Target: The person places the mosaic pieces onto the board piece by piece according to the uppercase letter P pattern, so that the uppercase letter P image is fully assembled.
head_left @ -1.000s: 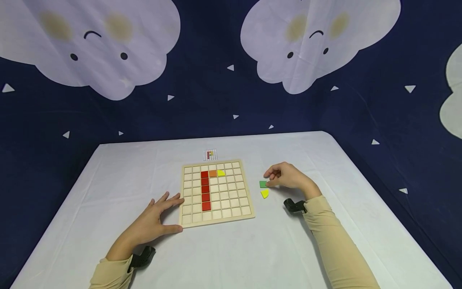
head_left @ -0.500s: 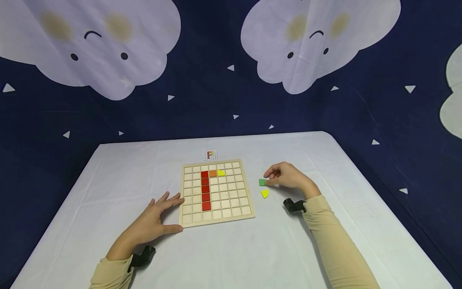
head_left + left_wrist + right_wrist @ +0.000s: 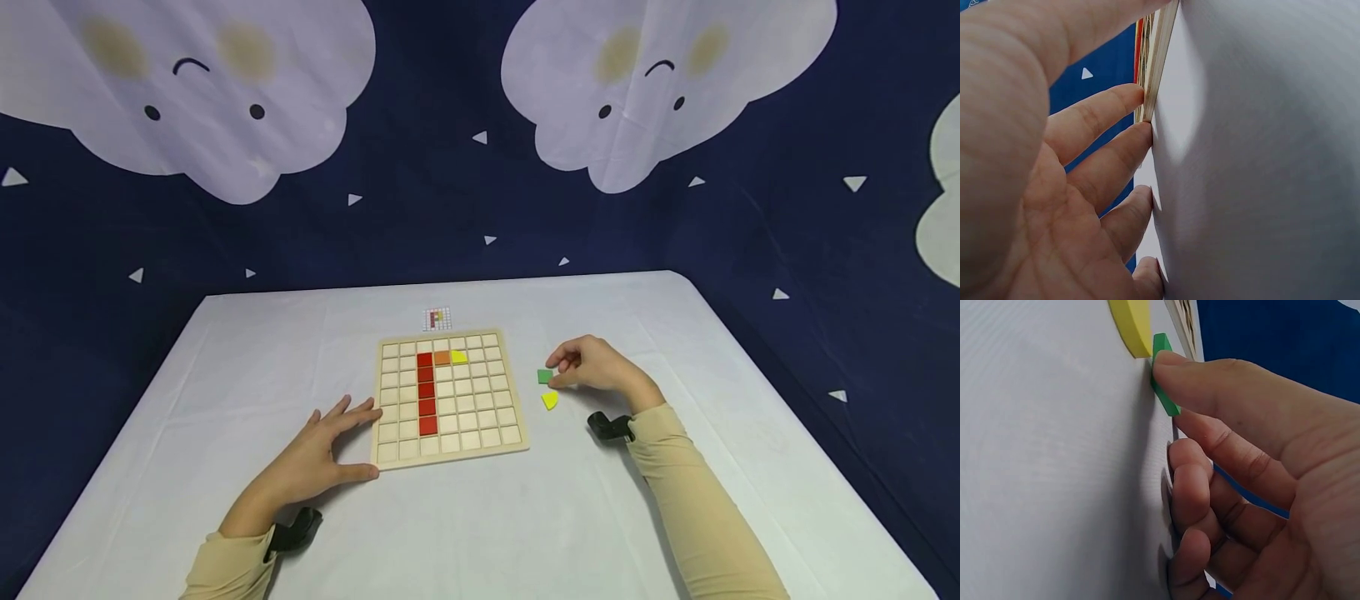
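A square wooden grid board (image 3: 450, 460) lies on the table, with a column of red square tiles (image 3: 427, 390), one orange tile (image 3: 442, 357) and a yellow round-edged tile (image 3: 459, 357) in its cells. My left hand (image 3: 318, 458) rests at the board's left edge, fingers spread; thumb and fingertips touch the frame (image 3: 1161, 56). Right of the board, my right hand (image 3: 596, 364) pinches a green square tile (image 3: 1161, 347) between thumb and index finger, partly covering it. The other fingers curl near the cloth. A loose yellow rounded tile (image 3: 550, 401) lies just nearer than the green one.
A small printed pattern card (image 3: 437, 319) lies behind the board. White cloth (image 3: 465, 533) covers the table. A dark blue curtain with clouds (image 3: 435, 167) hangs behind it. Black wrist cameras (image 3: 609, 427) sit on both wrists.
The green tile has shifted slightly away from me and to the left under my right thumb, now farther from the loose yellow tile. My left hand and the board keep their places.
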Demonstrator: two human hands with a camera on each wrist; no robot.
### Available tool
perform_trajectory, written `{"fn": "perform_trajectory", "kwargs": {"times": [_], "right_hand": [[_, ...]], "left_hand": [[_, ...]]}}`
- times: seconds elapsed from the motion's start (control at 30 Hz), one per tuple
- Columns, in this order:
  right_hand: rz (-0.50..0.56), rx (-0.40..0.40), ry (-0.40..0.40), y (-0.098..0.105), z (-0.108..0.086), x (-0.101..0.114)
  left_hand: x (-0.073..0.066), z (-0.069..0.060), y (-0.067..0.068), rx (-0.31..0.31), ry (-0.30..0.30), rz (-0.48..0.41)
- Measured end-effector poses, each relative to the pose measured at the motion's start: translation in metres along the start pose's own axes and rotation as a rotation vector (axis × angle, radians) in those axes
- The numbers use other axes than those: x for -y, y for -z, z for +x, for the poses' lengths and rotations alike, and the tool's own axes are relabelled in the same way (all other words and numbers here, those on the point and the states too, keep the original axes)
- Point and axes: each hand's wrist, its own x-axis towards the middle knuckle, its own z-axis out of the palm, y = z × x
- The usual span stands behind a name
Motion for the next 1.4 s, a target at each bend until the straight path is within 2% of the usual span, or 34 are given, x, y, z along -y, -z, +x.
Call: {"fn": "perform_trajectory", "kwargs": {"times": [0.4,0.63,0.83,1.17,1.4], "right_hand": [[-0.001,-0.023,0.004,-0.003,0.0,0.001],[-0.009,-0.032,0.034,-0.003,0.001,0.003],[-0.009,-0.019,0.044,-0.004,0.003,0.007],[-0.001,0.001,0.085,-0.01,0.013,0.033],[-0.001,0.028,0.155,-0.022,0.026,0.052]], "left_hand": [[0.0,-0.001,-0.001,-0.007,-0.011,-0.004],[0.001,-0.001,-0.001,-0.008,-0.011,-0.004],[-0.001,-0.002,-0.001,-0.012,-0.022,-0.003],[0.001,-0.001,0.0,-0.011,-0.011,0.0],[0.002,-0.001,0.0,-0.01,-0.01,0.005]]}}
